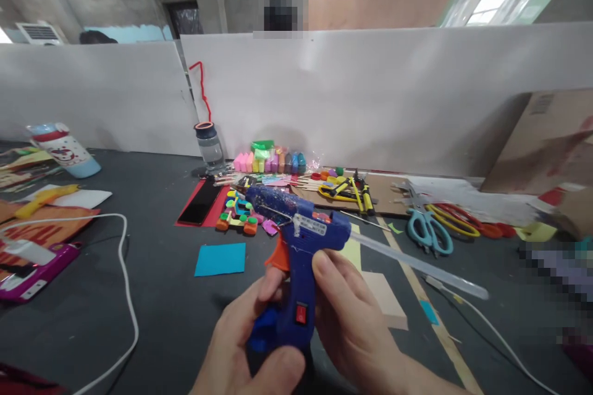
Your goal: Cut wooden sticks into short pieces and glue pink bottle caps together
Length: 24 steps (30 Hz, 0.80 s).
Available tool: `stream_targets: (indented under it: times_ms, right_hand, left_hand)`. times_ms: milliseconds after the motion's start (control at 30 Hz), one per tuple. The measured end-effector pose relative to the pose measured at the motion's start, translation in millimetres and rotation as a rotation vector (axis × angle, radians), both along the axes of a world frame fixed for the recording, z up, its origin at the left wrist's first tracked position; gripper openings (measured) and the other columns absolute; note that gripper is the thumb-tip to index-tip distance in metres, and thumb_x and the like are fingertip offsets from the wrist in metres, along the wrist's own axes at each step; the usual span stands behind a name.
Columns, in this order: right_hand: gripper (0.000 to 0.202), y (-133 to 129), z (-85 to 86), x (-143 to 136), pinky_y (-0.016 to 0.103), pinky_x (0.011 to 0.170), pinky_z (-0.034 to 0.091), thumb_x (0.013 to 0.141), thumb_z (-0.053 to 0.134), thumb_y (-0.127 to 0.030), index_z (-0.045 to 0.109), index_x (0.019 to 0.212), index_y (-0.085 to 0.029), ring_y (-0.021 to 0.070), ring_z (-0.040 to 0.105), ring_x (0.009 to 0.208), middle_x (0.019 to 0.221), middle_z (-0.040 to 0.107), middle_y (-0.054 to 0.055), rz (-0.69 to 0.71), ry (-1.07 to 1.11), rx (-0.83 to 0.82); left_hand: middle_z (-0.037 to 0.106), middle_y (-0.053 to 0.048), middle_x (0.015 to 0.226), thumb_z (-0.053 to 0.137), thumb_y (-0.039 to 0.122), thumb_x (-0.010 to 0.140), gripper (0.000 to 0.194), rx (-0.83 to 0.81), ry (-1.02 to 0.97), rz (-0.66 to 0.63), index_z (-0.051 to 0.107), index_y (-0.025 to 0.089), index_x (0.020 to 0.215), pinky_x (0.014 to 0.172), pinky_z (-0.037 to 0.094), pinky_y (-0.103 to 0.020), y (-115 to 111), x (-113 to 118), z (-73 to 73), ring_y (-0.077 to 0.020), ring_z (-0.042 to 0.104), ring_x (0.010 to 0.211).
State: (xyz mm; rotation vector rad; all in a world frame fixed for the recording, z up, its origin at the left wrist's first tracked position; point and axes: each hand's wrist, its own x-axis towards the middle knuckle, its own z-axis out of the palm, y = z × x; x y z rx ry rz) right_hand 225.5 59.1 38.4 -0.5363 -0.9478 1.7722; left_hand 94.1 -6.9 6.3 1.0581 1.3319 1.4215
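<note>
Both my hands are on a blue hot glue gun [302, 271], its nozzle pointing away and to the left. My left hand [245, 345] wraps round the handle from the left, with a finger by the orange trigger [278, 255]. Against the right side of the handle press the thumb and fingers of my right hand [354, 315]. A long translucent glue stick [417, 264] sticks out of the gun's back end. On the handle shows a red switch [301, 313]. Beyond the gun lie small colourful clay shapes [237, 222], and a blue square sheet [220, 259] lies left of it.
Scissors [428, 231] and a white cable [491, 327] lie at right. A phone [201, 202], a water bottle [210, 148] and clay packs [273, 160] stand or lie farther back. At left are a purple power strip [41, 271] and a cup [69, 151]. A white partition [370, 92] borders the table.
</note>
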Motion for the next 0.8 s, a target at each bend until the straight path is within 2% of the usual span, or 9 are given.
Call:
stream_targets:
  times_ms: [67, 167, 300, 367, 467, 667, 733, 800]
  right_hand:
    - [0.029, 1, -5.7, 2, 0.028, 0.077, 0.052, 0.092, 0.067, -0.046, 0.07, 0.105, -0.021, 0.0172, 0.064, 0.083, 0.092, 0.07, 0.004, 0.013, -0.01, 0.015]
    - [0.032, 4, -11.3, 7, 0.031, 0.078, 0.055, 0.094, 0.064, -0.049, 0.069, 0.11, -0.022, 0.0192, 0.067, 0.086, 0.098, 0.071, 0.006, 0.083, 0.008, 0.012]
    - [0.032, 6, -12.8, 9, 0.031, 0.078, 0.056, 0.093, 0.064, -0.05, 0.071, 0.107, -0.023, 0.0203, 0.068, 0.088, 0.099, 0.073, 0.006, 0.076, 0.0, 0.066]
    - [0.028, 7, -12.1, 8, 0.03, 0.082, 0.055, 0.093, 0.064, -0.049, 0.072, 0.103, -0.023, 0.0197, 0.068, 0.091, 0.101, 0.073, 0.005, 0.045, -0.023, 0.113]
    - [0.029, 7, -11.0, 9, 0.028, 0.084, 0.054, 0.093, 0.064, -0.05, 0.072, 0.104, -0.024, 0.0184, 0.068, 0.092, 0.103, 0.072, 0.005, 0.014, -0.087, 0.168]
    - [0.035, 2, -8.0, 14, 0.023, 0.073, 0.054, 0.094, 0.06, -0.055, 0.071, 0.104, -0.023, 0.0155, 0.064, 0.081, 0.091, 0.071, 0.005, 0.064, -0.204, 0.211]
    - [0.033, 1, -5.7, 13, 0.023, 0.075, 0.053, 0.094, 0.061, -0.054, 0.071, 0.1, -0.024, 0.0142, 0.061, 0.076, 0.084, 0.068, 0.003, 0.044, -0.209, 0.212]
    - [0.03, 1, -3.4, 12, 0.024, 0.077, 0.053, 0.093, 0.063, -0.053, 0.07, 0.092, -0.024, 0.0106, 0.052, 0.063, 0.072, 0.06, -0.001, 0.018, -0.202, 0.201]
  left_hand:
    - [0.073, -0.007, 0.112, 0.082, 0.063, 0.062, 0.06, -0.116, -0.097, -0.076, 0.074, 0.022, 0.105, 0.089, 0.053, -0.028, 10, 8, 10.7, -0.0267, 0.065, 0.107]
    - [0.071, -0.006, 0.096, 0.084, 0.063, 0.057, 0.054, -0.205, -0.2, -0.162, 0.072, 0.021, 0.088, 0.08, 0.053, -0.029, 19, 13, 17.3, -0.0223, 0.062, 0.091]
    - [0.058, -0.002, 0.076, 0.083, 0.063, 0.057, 0.05, -0.16, -0.216, -0.222, 0.061, 0.021, 0.072, 0.068, 0.048, -0.027, 25, 12, 15.0, -0.0167, 0.051, 0.072]
    - [0.054, -0.001, 0.073, 0.081, 0.065, 0.059, 0.053, -0.115, -0.218, -0.261, 0.053, 0.021, 0.068, 0.064, 0.045, -0.027, 27, 11, 14.1, -0.0147, 0.045, 0.067]
    - [0.053, -0.001, 0.075, 0.079, 0.065, 0.062, 0.056, -0.094, -0.234, -0.295, 0.046, 0.021, 0.069, 0.063, 0.042, -0.027, 28, 10, 14.3, -0.0139, 0.044, 0.066]
    - [0.047, 0.002, 0.071, 0.077, 0.065, 0.067, 0.058, -0.081, -0.253, -0.392, 0.039, 0.021, 0.069, 0.061, 0.036, -0.025, 29, 7, 11.3, -0.0114, 0.038, 0.064]
    - [0.046, 0.002, 0.072, 0.078, 0.064, 0.067, 0.058, -0.067, -0.261, -0.41, 0.04, 0.021, 0.07, 0.062, 0.036, -0.025, 30, 5, 8.9, -0.0108, 0.038, 0.064]
    - [0.047, 0.003, 0.071, 0.078, 0.062, 0.068, 0.057, -0.06, -0.292, -0.451, 0.039, 0.021, 0.071, 0.063, 0.036, -0.025, 32, 5, 7.3, -0.0108, 0.04, 0.065]
